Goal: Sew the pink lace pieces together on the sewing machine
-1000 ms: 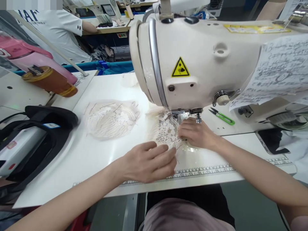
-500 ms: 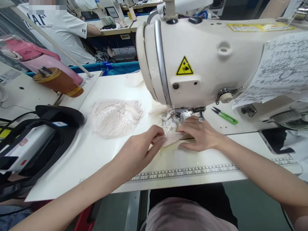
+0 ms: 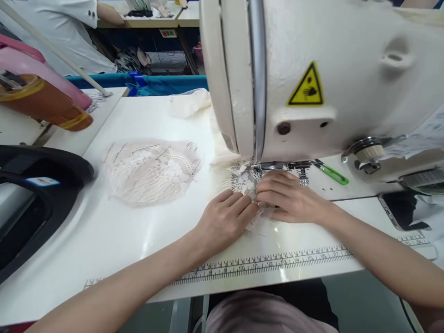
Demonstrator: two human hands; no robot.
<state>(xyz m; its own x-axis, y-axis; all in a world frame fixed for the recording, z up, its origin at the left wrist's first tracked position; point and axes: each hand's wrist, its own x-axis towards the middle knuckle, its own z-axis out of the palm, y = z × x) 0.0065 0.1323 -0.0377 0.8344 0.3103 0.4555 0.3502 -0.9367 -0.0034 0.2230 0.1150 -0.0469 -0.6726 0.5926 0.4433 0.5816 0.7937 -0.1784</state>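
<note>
Both hands have drawn closer together since a moment ago, and the view has dipped in toward the sewing machine. Now the left hand lies curled, fingertips pressing the lace piece flat on the table; the right hand rests half-closed on its other edge, nearer the presser foot. That lace runs from the hands away toward the needle, directly ahead. Another lace piece lies well left.

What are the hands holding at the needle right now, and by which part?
Both the left hand and the right hand press and pinch the near edge of the white lace piece lying under the sewing machine head.
</note>
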